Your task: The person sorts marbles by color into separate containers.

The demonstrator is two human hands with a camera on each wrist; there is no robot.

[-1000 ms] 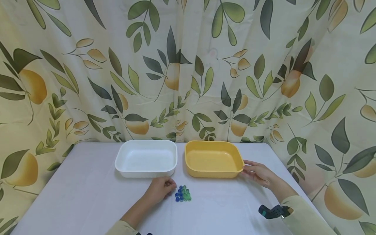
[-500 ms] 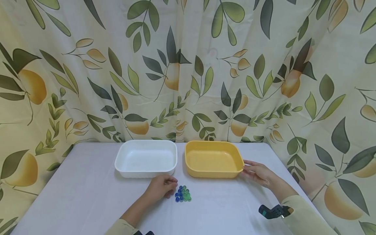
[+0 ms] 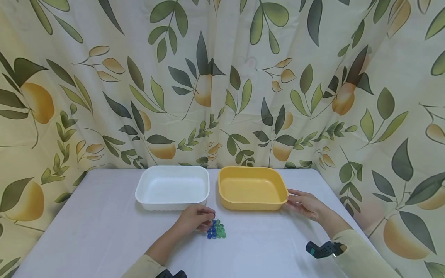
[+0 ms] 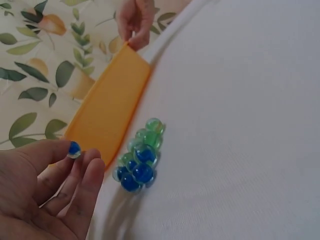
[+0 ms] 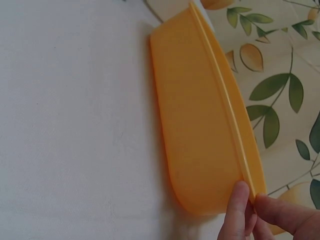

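Between thumb and fingertip, my left hand (image 3: 195,220) pinches a blue glass marble (image 4: 74,149), held above the table just left of a small cluster of marbles (image 3: 217,229). The cluster mixes blue marbles (image 4: 143,173) and green marbles (image 4: 154,125), lying close together on the cloth. At the near right corner of a yellow rectangular tray (image 5: 195,120), my right hand (image 3: 306,205) grips the rim, fingertips on both sides of it. Some of the left fingers are hidden behind the hand in the head view.
Left of the yellow tray stands a white tray (image 3: 172,187), nothing visible inside it. Both trays sit near the back edge of a table (image 3: 87,231) covered in white cloth. A leaf-and-fruit patterned curtain (image 3: 222,85) hangs behind.
My left hand has shifted slightly right and up, its fingertips now above the marble cluster's upper left. The right hand and both trays have stayed in place.
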